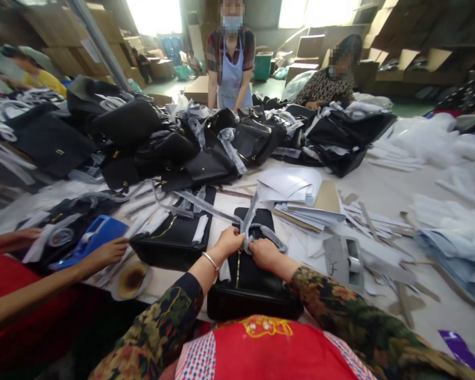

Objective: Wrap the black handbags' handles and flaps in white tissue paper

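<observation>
While both hands work close together above the black bag (261, 287), the wrapped strap (250, 217) is held between them at a crossing point. Fingers of the left hand (230, 241) are pinched on the strap; those of the right hand (264, 253) are curled onto it just beside, their tips partly hidden. The bag lies on the counter (383, 184) directly before the wearer, its gold zipper (238, 268) facing up below the hands.

Risks noted, as judgement. A hard pull could tear or bunch the thin wrapping, since the grip bears on a short length. One run of strap extends left towards the neighbouring bag (170, 243); should it snag there, that bag could be dragged out of place. The zipper, lying just under the grip, might catch the wrapping or scratch the surface. With the bag close to the near edge, a tug towards the body could slide it against the red apron (269, 351). The grey tape dispenser (343, 261) stands near the right sleeve (336, 309); an outward elbow swing could knock it into the loose paper strips (380, 227).
</observation>
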The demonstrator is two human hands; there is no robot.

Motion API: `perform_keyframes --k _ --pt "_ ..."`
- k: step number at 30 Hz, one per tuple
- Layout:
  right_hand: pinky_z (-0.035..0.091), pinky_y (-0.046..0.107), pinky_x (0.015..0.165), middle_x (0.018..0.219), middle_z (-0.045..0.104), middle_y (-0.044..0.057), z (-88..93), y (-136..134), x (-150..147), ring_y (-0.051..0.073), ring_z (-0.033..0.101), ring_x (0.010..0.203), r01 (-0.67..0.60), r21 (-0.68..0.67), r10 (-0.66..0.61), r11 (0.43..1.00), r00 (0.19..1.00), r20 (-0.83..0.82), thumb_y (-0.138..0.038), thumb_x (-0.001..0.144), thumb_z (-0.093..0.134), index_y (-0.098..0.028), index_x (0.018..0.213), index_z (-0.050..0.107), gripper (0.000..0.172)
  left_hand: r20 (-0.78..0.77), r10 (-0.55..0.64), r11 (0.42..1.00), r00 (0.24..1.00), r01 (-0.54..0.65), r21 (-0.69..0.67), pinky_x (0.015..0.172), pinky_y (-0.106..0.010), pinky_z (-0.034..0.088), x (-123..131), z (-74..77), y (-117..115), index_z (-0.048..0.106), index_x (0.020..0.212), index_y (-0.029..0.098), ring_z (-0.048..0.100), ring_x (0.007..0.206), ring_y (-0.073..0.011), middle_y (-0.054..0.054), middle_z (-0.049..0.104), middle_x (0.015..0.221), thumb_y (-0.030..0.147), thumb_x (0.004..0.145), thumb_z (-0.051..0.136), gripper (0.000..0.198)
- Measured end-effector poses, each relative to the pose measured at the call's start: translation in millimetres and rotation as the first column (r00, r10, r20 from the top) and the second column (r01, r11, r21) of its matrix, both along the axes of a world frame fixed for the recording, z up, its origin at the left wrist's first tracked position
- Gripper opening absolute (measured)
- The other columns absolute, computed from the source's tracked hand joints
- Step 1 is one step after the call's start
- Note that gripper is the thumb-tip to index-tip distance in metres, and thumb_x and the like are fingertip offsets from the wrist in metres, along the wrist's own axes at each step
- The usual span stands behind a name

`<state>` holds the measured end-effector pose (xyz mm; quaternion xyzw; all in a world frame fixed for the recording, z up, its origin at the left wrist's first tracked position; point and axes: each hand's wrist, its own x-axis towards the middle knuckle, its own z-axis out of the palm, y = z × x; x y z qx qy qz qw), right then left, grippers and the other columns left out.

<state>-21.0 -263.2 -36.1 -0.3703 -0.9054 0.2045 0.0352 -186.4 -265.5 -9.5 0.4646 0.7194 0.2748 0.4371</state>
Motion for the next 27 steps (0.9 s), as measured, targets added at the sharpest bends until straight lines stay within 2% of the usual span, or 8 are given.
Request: perform_keyframes --k 4,6,9,13,16,20,23,27 --pt "0.043 0.039 0.085 0.099 0.069 0.009 21.1 -14 15 0.023 0.058 0.093 -0.191 0.067 0.197 0.979 0.976 -0.094 -0.013 0.083 0.052 -0.022 0.095 0.072 0.025 0.264 -0.003 0.996 0.964 0.027 -0.087 0.077 -0.034 0.054 -1 11.3 0 0.067 0.094 0.009 0.069 0.086 -0.0244 -0.014 0.071 0.088 0.042 0.086 0.064 0.034" --pt "0.04 0.043 0.09 0.109 0.068 0.006 39.7 -27 21 0.025 0.055 0.104 -0.352 0.163 0.377 0.921 0.913 -0.154 -0.016 0.086 0.054 -0.025 0.1 0.069 0.023 0.587 0.08 0.977 0.806 0.054 -0.207 0.071 -0.032 0.057 -3 25.2 -1 0.067 0.089 0.007 0.069 0.073 -0.0204 -0.012 0.069 0.078 0.045 0.092 0.055 0.04" --pt "0.038 0.046 0.097 0.117 0.066 0.003 63.7 -44 29 0.025 0.051 0.115 -0.447 0.229 0.492 0.865 0.847 -0.204 -0.02 0.087 0.057 -0.026 0.102 0.067 0.019 0.876 0.274 0.959 0.398 -0.038 -0.282 0.066 -0.025 0.057 -7 52.3 -9 0.066 0.091 0.008 0.064 0.06 -0.0114 -0.004 0.064 0.069 0.03 0.094 0.057 0.024" --pt "0.038 0.05 0.104 0.131 0.059 0.009 78.3 -63 49 0.028 0.047 0.126 -0.262 0.196 0.311 0.945 0.905 -0.29 -0.016 0.083 0.06 -0.023 0.121 0.062 0.04 0.966 0.04 0.97 0.256 -0.244 0.024 0.066 -0.024 0.058 -11 82.6 -41 0.068 0.097 0.015 0.062 0.059 -0.008 0.003 0.063 0.07 0.019 0.086 0.069 0.012" --pt "0.042 0.048 0.105 0.136 0.054 0.014 81.2 -78 67 0.028 0.048 0.127 -0.099 0.175 0.168 0.98 0.881 -0.442 -0.018 0.084 0.062 -0.02 0.132 0.056 0.049 0.929 -0.174 0.908 0.328 -0.312 0.28 0.077 -0.029 0.059 -10 88.1 -79 0.07 0.093 0.02 0.067 0.071 -0.0113 0.003 0.066 0.075 0.02 0.082 0.075 0.012" --pt "0.049 0.043 0.1 0.126 0.061 0.012 81.2 -111 80 0.024 0.057 0.117 0.158 0.217 0.017 0.963 0.769 -0.639 -0.018 0.089 0.06 -0.021 0.128 0.059 0.038 0.689 -0.415 0.703 0.595 -0.271 0.657 0.102 -0.046 0.05 1 75.4 -127 0.075 0.091 0.023 0.069 0.101 -0.0223 -0.002 0.072 0.088 0.023 0.087 0.07 0.007" --pt "0.051 0.042 0.098 0.118 0.065 0.011 77.0 -146 82 0.023 0.061 0.111 0.321 0.239 -0.053 0.916 0.689 -0.723 -0.016 0.091 0.058 -0.022 0.118 0.065 0.029 0.369 -0.534 0.516 0.761 -0.052 0.855 0.11 -0.052 0.041 10 57.1 -155 0.075 0.097 0.024 0.063 0.114 -0.0263 -0.006 0.073 0.103 0.021 0.092 0.061 0.016" --pt "0.053 0.04 0.096 0.113 0.067 0.01 65.8 -191 95 0.022 0.064 0.107 0.394 0.216 -0.096 0.893 0.637 -0.765 -0.017 0.091 0.058 -0.022 0.111 0.069 0.023 -0.153 -0.532 0.322 0.833 0.366 0.873 0.107 -0.051 0.043 25 20.3 -185 0.072 0.112 0.026 0.059 0.121 -0.0276 -0.009 0.071 0.116 0.019 0.088 0.064 0.026"
